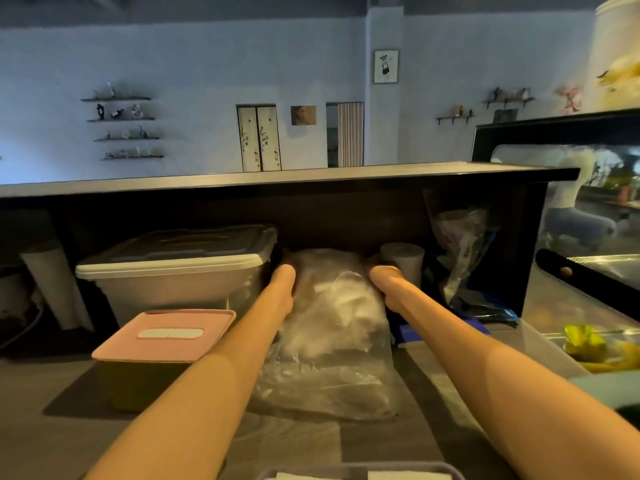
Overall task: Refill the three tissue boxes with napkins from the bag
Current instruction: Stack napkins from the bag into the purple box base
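A clear plastic bag of white napkins (337,327) lies on the wooden counter, its far end under the raised shelf. My left hand (284,282) holds the bag's left side and my right hand (384,282) holds its right side; the fingers of both reach behind the bag into shadow. A tissue box with a pink lid (166,336) and a white slot stands at the front left, its lid on. The rim of a grey box (360,471) with white napkins inside shows at the bottom edge.
A lidded translucent storage tub (176,268) stands left of the bag. A paper roll (403,259) and crumpled plastic bags (460,251) sit to the right under the shelf (277,180). A glass display case (585,244) stands at the far right.
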Action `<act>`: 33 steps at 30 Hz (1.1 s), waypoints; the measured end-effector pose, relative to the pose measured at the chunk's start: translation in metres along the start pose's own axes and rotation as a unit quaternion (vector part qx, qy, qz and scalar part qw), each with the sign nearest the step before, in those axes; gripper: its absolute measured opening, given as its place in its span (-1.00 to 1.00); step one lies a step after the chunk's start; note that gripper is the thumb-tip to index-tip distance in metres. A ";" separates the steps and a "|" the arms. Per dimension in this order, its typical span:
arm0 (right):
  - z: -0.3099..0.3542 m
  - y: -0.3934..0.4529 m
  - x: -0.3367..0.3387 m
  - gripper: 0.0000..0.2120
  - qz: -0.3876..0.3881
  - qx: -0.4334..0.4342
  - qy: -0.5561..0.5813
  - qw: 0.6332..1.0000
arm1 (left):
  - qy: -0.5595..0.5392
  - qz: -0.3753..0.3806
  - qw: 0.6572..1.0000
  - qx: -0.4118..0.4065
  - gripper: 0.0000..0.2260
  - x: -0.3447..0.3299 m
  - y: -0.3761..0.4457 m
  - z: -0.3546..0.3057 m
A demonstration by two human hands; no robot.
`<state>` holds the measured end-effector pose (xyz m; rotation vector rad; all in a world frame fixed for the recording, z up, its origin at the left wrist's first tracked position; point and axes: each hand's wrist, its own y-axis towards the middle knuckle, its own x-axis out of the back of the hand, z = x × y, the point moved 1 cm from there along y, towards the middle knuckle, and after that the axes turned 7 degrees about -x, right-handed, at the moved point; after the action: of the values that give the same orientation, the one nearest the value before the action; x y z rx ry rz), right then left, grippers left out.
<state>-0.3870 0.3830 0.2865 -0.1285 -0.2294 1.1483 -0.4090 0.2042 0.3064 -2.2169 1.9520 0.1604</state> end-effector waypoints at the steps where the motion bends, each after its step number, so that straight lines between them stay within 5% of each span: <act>1: -0.001 -0.003 0.001 -0.70 -0.001 -0.012 -0.011 1.000 | -0.004 0.007 1.000 -0.007 -0.60 0.000 -0.002 0.001; 4: 0.003 -0.011 0.007 -0.83 -0.029 0.000 -0.031 0.999 | 0.018 0.037 0.999 -0.005 -0.67 0.001 -0.010 0.000; 8: 0.007 -0.025 0.016 -0.96 -0.050 0.035 -0.006 0.998 | 0.103 -0.015 0.994 -0.038 -0.67 0.004 -0.021 -0.009; 13: 0.008 -0.039 0.030 -0.70 -0.041 0.123 -0.011 0.992 | 0.196 -0.079 0.972 -0.103 -0.59 0.007 -0.033 -0.018; 19: 0.011 -0.062 0.052 -0.78 -0.065 0.220 -0.033 0.973 | 0.218 -0.110 0.945 -0.217 -0.73 0.004 -0.044 -0.032; 25: 0.025 -0.079 0.054 -0.80 -0.068 0.266 -0.042 0.961 | 0.217 -0.136 0.925 -0.281 -0.64 0.008 -0.055 -0.059; 33: 0.036 -0.079 0.047 -0.82 -0.081 0.252 -0.007 0.964 | 0.257 -0.116 0.902 -0.326 -0.72 0.010 -0.058 -0.079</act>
<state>-0.3072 0.3936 0.3444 0.3436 0.0459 1.0131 -0.3537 0.1850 0.3853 -3.1857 2.0555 0.2424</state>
